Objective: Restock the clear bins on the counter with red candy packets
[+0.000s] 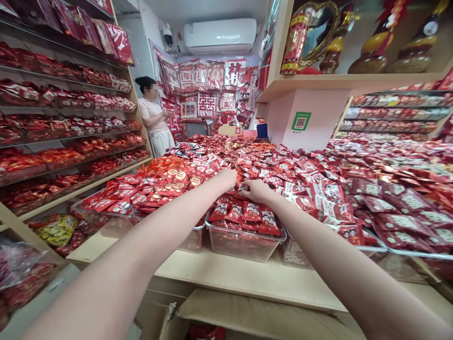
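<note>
Both of my hands reach over a clear plastic bin (pixel 244 242) heaped with small red packets (pixel 252 211) printed with cartoon figures. My left hand (pixel 227 180) rests among the packets at the back of the heap, its fingers mostly hidden from me. Close to its right, my right hand (pixel 258 191) lies low over the same heap, palm down. Its thumb and bent fingers point left with a gap between them, and no packet shows clearly in them. Glossy red packets touch or lie just under both hands.
More bins of packets spread across the wooden counter (pixel 226 278), including maroon ones (pixel 403 208) at right. A cardboard box (pixel 255 316) stands open below. Stocked shelves (pixel 63 104) line the left; a person (pixel 152 113) stands behind. An overhanging cabinet (pixel 318 82) juts at upper right.
</note>
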Motion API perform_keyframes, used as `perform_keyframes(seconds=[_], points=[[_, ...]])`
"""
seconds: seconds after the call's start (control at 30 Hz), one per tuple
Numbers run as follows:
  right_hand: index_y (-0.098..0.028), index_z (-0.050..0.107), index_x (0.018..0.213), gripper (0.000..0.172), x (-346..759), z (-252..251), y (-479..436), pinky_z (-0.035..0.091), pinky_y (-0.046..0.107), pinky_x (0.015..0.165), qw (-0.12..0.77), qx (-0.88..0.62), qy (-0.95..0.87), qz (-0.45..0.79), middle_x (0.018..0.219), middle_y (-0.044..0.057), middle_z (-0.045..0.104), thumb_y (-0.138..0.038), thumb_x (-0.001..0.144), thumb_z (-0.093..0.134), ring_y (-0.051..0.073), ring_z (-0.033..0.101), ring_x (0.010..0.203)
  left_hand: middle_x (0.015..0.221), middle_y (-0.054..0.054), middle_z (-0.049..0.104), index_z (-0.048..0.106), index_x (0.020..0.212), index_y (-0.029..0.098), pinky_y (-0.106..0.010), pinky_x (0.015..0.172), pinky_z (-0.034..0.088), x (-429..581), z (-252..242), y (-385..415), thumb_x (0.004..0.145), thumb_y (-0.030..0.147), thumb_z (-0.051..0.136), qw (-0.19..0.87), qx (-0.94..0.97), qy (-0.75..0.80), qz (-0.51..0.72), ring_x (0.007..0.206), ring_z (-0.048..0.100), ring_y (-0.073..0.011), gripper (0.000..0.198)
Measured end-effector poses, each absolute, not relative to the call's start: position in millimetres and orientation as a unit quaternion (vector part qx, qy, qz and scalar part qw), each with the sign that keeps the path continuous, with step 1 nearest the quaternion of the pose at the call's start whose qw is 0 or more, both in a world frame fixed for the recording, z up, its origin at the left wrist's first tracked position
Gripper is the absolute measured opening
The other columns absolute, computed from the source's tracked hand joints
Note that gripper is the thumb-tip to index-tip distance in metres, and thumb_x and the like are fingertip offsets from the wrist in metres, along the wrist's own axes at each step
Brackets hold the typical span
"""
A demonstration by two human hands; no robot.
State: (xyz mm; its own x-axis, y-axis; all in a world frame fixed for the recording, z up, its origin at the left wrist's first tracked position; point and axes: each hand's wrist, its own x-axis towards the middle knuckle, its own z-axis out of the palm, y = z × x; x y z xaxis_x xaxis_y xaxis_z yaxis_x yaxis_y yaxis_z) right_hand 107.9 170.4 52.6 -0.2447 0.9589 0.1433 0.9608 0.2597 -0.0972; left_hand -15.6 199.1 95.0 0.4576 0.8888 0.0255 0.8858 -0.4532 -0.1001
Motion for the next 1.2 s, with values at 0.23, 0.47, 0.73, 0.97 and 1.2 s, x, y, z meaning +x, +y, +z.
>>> perform_keyframes(seconds=[0.23, 0.47, 0.73, 0.97, 1.2], points=[[-0.015, 0.052, 0.112, 0.036, 112.4, 57.7, 166.5, 0.043, 0.042, 0.084, 0.081, -0.58, -0.811, -0.003, 0.109, 0.009, 0.058, -0.039, 0.086, 0.048, 0.022, 0.055, 0.098, 0.12, -0.01, 0.05, 0.046, 0.117, 0.015, -0.046, 0.088, 0.041, -22.4, 91.6, 184.3, 0.086, 0.037, 0.046, 0.014, -0.882, -0.465, 0.069, 0.105, 0.051, -0.023, 0.039], [-0.014, 0.053, 0.11, 0.03, 135.4, 74.9, 155.8, 0.044, 0.041, 0.085, 0.026, -0.582, -0.812, -0.011, 0.111, 0.01, 0.057, -0.032, 0.087, 0.049, 0.021, 0.055, 0.098, 0.144, -0.016, 0.016, 0.014, 0.138, 0.02, -0.046, 0.101, 0.027, -32.6, 85.2, 176.8, 0.082, 0.056, 0.036, 0.006, -0.874, -0.475, 0.103, 0.129, 0.024, -0.0302, 0.071], [-0.014, 0.058, 0.099, 0.023, 134.2, 84.0, 148.6, 0.046, 0.039, 0.08, -0.057, -0.574, -0.817, -0.014, 0.099, 0.007, 0.061, -0.031, 0.086, 0.051, 0.018, 0.058, 0.089, 0.143, -0.014, 0.022, 0.024, 0.135, 0.016, -0.051, 0.102, 0.021, -25.8, 82.0, 172.6, 0.085, 0.049, 0.037, 0.031, -0.873, -0.473, 0.114, 0.13, 0.021, -0.0293, 0.061], [-0.014, 0.058, 0.098, 0.023, 132.3, 82.9, 141.9, 0.046, 0.038, 0.081, -0.036, -0.585, -0.808, -0.052, 0.1, 0.007, 0.06, -0.031, 0.087, 0.048, 0.018, 0.058, 0.09, 0.132, -0.014, 0.04, 0.039, 0.126, 0.015, -0.048, 0.098, 0.029, -26.0, 82.8, 174.7, 0.084, 0.044, 0.045, 0.045, -0.885, -0.455, 0.088, 0.121, 0.037, -0.0272, 0.052], [-0.014, 0.059, 0.093, 0.02, 137.1, 72.9, 138.8, 0.047, 0.037, 0.078, 0.005, -0.582, -0.811, -0.06, 0.095, 0.006, 0.061, -0.03, 0.087, 0.049, 0.017, 0.059, 0.086, 0.125, -0.012, 0.048, 0.045, 0.119, 0.014, -0.046, 0.092, 0.036, -25.9, 81.9, 176.8, 0.083, 0.045, 0.046, 0.024, -0.891, -0.448, 0.073, 0.11, 0.048, -0.0241, 0.048]])
